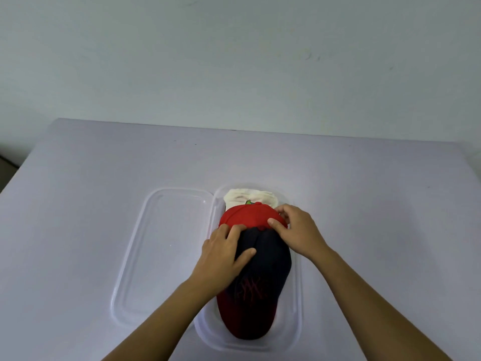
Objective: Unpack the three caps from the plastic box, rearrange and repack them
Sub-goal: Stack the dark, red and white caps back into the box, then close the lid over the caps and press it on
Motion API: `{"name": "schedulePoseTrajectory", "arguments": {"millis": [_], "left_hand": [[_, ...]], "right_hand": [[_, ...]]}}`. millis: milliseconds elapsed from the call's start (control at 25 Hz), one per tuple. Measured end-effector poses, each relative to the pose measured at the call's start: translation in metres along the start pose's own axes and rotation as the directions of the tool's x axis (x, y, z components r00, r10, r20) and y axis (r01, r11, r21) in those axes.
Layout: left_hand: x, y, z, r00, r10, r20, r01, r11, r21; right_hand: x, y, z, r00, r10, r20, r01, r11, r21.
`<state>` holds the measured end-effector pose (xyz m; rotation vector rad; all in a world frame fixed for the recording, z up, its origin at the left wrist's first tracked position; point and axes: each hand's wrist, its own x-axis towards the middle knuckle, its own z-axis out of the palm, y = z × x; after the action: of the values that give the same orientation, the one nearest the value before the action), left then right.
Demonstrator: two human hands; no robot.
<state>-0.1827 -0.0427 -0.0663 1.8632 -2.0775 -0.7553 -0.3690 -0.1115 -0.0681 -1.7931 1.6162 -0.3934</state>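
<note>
A clear plastic box (296,303) lies lengthwise on the table, right of centre. Three caps sit stacked in it: a cream cap (250,198) at the far end, a red cap (244,216) overlapping it, and a dark navy cap (263,272) with a red brim and red stitched logo nearest me. My left hand (223,252) presses on the navy cap's crown at its left side, thumb across the fabric. My right hand (296,230) pinches the seam where the red and navy caps meet. Whether either hand truly grips a cap, I cannot tell.
The box's clear lid (135,256) lies flat on the table, directly left of the box and touching its edge. The pale grey table (78,204) reaches back to a plain white wall. A dark gap shows past the table's left edge.
</note>
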Motion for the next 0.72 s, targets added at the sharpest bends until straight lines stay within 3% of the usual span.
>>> {"name": "schedulePoseTrajectory", "arguments": {"millis": [160, 240, 280, 360, 400, 440, 520, 600, 720], "left_hand": [[-0.001, -0.002, 0.003, 1.0, 0.011, 0.011, -0.011, 0.998, 0.067], [-0.002, -0.003, -0.005, 0.998, -0.008, -0.063, -0.001, 0.991, -0.135], [-0.002, -0.009, -0.011, 0.982, -0.072, -0.173, 0.025, 0.966, -0.258], [-0.003, -0.034, -0.022, 0.872, -0.267, -0.41, 0.12, 0.929, -0.35], [-0.006, -0.053, -0.026, 0.812, -0.368, -0.454, 0.221, 0.913, -0.344], [-0.012, -0.073, -0.029, 0.758, -0.48, -0.442, 0.359, 0.872, -0.333], [-0.029, -0.111, -0.03, 0.631, -0.716, -0.299, 0.655, 0.698, -0.289], [-0.05, -0.135, -0.023, 0.529, -0.836, -0.145, 0.803, 0.549, -0.231], [-0.069, -0.149, -0.014, 0.566, -0.82, -0.083, 0.798, 0.57, -0.194]], "right_hand": [[-0.004, -0.003, 0.005, 0.995, -0.025, -0.092, 0.025, 1.0, -0.006], [-0.022, -0.012, 0.011, 0.962, -0.117, -0.247, 0.113, 0.993, -0.03], [-0.035, -0.017, 0.019, 0.937, -0.173, -0.304, 0.153, 0.984, -0.089], [-0.065, -0.023, 0.043, 0.91, -0.276, -0.308, 0.197, 0.944, -0.266], [-0.079, -0.024, 0.058, 0.916, -0.297, -0.27, 0.199, 0.921, -0.335], [-0.088, -0.022, 0.071, 0.931, -0.286, -0.226, 0.186, 0.907, -0.378], [-0.094, -0.014, 0.09, 0.956, -0.247, -0.16, 0.158, 0.89, -0.428], [-0.088, -0.009, 0.095, 0.966, -0.229, -0.123, 0.143, 0.863, -0.484], [-0.083, -0.013, 0.095, 0.983, -0.169, -0.072, 0.11, 0.857, -0.504]]}}
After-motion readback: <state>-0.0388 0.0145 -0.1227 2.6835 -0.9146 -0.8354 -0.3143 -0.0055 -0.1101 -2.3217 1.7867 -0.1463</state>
